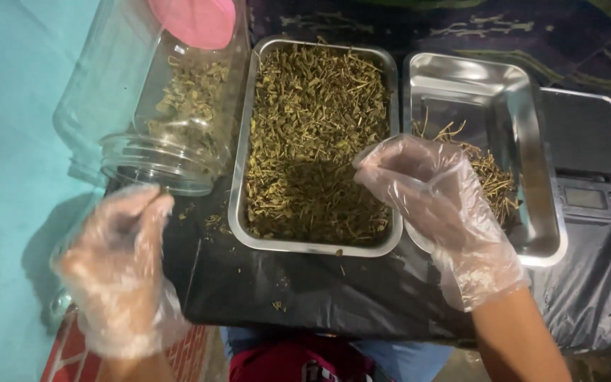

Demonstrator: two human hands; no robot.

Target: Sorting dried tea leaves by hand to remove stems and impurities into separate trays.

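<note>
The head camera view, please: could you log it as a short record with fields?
Left hand: gloved left hand, fingers pinched, below the mouth of a tilted clear jar
Right hand: gloved right hand, fingers pinched over the full tray's edge
Middle: steel tray filled with dried herbs
Right: second steel tray holding few stems, beside a digital scale
Surface: black sheet

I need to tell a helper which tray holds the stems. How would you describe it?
On the black table cover sit two steel trays side by side. Take the tray on the right, resting on the scale behind the right hand. Unlike the full tray, it is mostly bare, with a small pile of thin stems.
</note>
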